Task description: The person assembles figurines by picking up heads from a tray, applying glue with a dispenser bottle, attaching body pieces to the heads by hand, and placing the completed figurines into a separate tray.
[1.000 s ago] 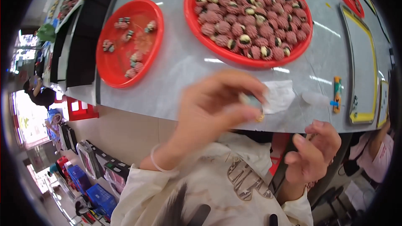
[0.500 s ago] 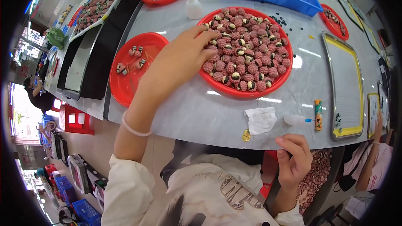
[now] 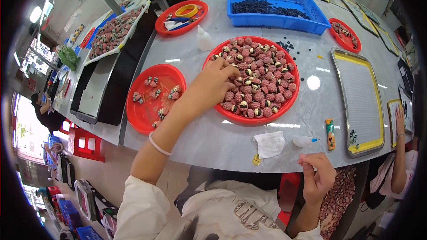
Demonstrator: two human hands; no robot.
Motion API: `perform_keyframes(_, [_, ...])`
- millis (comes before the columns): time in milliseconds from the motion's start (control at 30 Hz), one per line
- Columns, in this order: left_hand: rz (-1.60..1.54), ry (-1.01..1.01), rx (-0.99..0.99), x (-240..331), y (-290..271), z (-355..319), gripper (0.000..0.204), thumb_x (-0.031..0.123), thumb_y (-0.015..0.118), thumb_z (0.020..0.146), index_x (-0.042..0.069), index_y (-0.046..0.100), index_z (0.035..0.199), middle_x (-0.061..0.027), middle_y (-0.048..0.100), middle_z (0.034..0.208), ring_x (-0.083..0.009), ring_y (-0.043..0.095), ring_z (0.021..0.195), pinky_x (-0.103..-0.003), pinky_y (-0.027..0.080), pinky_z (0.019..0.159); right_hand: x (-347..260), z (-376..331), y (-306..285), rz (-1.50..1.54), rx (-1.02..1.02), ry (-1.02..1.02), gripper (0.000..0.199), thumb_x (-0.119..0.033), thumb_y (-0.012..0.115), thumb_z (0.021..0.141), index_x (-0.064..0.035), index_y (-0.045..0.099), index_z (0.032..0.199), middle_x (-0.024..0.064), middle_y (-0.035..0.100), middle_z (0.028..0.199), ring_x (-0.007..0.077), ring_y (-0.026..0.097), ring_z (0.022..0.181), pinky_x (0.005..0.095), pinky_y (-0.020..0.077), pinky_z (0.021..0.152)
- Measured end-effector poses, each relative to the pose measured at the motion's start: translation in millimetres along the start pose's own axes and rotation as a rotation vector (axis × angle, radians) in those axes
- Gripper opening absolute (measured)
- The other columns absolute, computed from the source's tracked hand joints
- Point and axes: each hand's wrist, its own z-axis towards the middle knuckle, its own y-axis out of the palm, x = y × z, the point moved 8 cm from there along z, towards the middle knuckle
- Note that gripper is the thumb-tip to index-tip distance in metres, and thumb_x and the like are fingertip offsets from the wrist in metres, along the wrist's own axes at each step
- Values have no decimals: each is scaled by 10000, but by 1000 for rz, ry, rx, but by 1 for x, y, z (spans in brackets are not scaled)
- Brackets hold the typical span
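Our left hand (image 3: 212,84) pinches, grip closing on small pink pieces (image 3: 260,84): light, probably fragile; right hand (image 3: 316,175) grip curled, empty.

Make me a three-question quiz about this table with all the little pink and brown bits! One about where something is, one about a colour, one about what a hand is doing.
1. Where is the left hand?
A. on the big round red tray of pink and brown pieces
B. in the blue rectangular bin
C. on the yellow-rimmed metal tray

2. What colour is the small round plate with a few pieces, left of the big tray?
A. green
B. red
C. white

3. What is the right hand doing?
A. lying flat on the table
B. gripping the clear squeeze bottle
C. raised below the table edge, fingertips pinched together

Answers: 1 A, its fingers rest among the pieces at the tray's left edge. 2 B, the plate is plainly red. 3 C, it hovers near the lap, touching nothing on the table.
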Motion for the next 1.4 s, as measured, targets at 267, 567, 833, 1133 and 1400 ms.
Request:
perform_keyframes(267, [-360,-73,-66,-5,9,9,212,12,579,664,61,548,868,-32,437,888,-97,465,704,-212,398,615,10,-4,-18,-1,89,14,86,44,496,738,37,561,794,93,533,650,144,508,575,216,399,533])
perform_keyframes(567, [-521,-72,68,-11,5,8,177,40,576,664,46,568,840,-48,502,853,-129,507,756,-242,423,639,24,-3,-34,-1,157,102,86,18,481,759,43,552,801,72,518,666,138,497,630,219,390,590])
perform_keyframes(833, [-1030,-340,179,15,-2,-22,154,41,544,758,-10,497,896,-83,506,905,-138,545,787,-246,460,652,53,3,-27,-4,251,225,326,21,533,674,14,497,998,81,537,924,157,485,858,250,361,754])
perform_keyframes(1133, [-1502,-521,114,64,41,-72,312,148,626,720,-1,475,950,-140,527,932,-164,542,763,-232,433,643,55,20,21,52,-61,231,275,12,543,685,18,515,959,91,547,907,161,507,859,253,371,791])
perform_keyframes(1400, [-1682,-554,65,81,70,-90,257,46,591,736,-27,493,962,-117,529,973,-177,553,829,-248,455,676,62,17,42,132,-137,250,304,13,569,656,-12,536,957,91,566,898,182,523,853,255,386,775])
